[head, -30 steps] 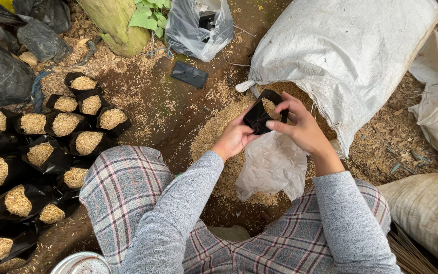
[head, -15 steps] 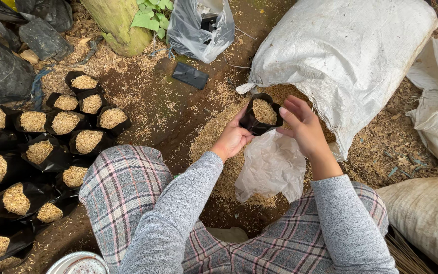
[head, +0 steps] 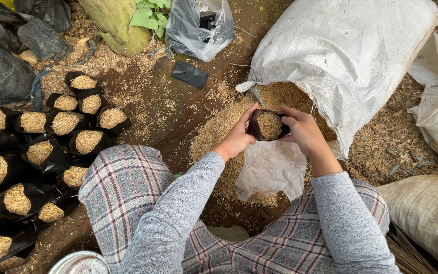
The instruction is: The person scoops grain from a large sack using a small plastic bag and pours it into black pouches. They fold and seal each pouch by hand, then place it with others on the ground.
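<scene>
The small bag (head: 268,125) is shiny black plastic, full of dry, rough husks. The big sack (head: 351,56) is woven white plastic.

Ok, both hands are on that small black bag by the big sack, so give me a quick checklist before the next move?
1. Small black bag held from both sides by left hand and right hand: ok.
2. Bag upright, mouth open: ok.
3. Husk fill reaches near the rim: ok.
4. Bag bottom intact: cannot tell, hidden.
5. Filled bags on the person's left stand upright, with bare ground beside them: ok.
6. White sack mouth open, loose husk pile within the hands' reach: ok.
</scene>
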